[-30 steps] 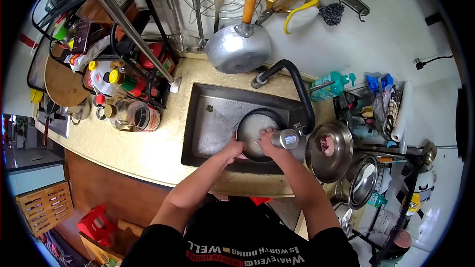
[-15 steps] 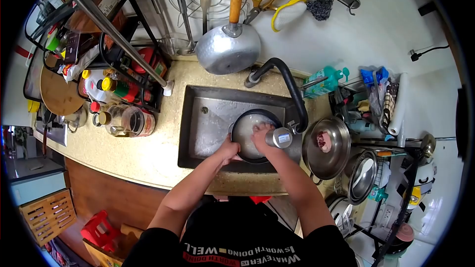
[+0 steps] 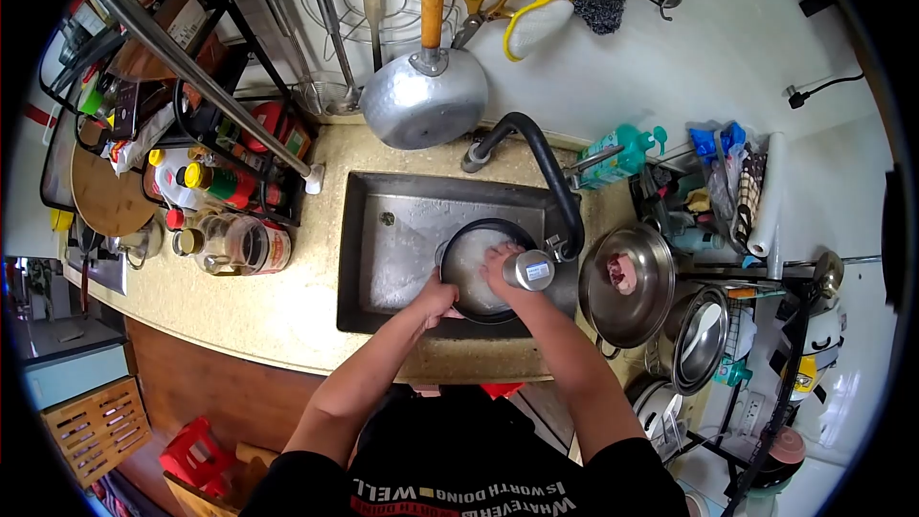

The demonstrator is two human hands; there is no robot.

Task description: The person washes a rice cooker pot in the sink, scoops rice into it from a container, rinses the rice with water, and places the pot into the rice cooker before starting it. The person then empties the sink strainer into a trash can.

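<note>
A dark-rimmed pot sits in the right part of the metal sink, with cloudy whitish liquid inside it. My left hand is closed on the pot's left side, near its loop handle. Inside the pot, my right hand has its fingers apart at the cloudy liquid, and the fingertips are partly hidden. The faucet's silver spray head hangs just over my right wrist and covers part of that hand. What lies on the pot's bottom cannot be made out.
Right of the sink stands a steel pan with a piece of raw meat. Beside it is a steel pot holding a white spoon. The black faucet arches over the sink. Bottles and jars crowd the left counter.
The view has shifted slightly, so the scene sits a little further left. My right hand has moved slightly within the pot; my left hand keeps its hold.
</note>
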